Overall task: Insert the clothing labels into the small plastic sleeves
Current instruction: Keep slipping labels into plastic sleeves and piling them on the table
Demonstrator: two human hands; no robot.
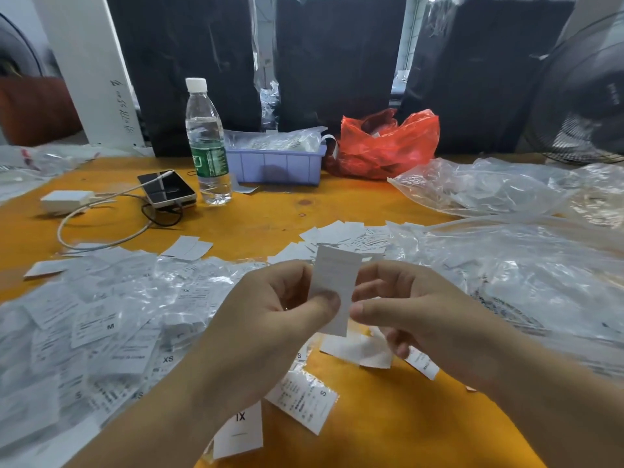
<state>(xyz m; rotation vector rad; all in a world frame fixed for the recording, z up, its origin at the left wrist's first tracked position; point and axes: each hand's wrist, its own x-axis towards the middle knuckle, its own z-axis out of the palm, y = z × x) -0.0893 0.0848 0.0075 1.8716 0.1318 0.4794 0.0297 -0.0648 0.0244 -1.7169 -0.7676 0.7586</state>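
I see my left hand and right hand both pinching one white label, upright above the orange table; bare tabletop lies beyond the scattered labels.

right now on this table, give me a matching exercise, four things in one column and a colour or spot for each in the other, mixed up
Things:
1. water bottle
2. plastic bag
3. tray
4. phone

Descriptions:
a. red, right of the tray
b. lying flat, left of the bottle, cable plugged in
c. upright, white cap, green label
d. pale purple, holding clear packets

Pairs: 1-c, 2-a, 3-d, 4-b
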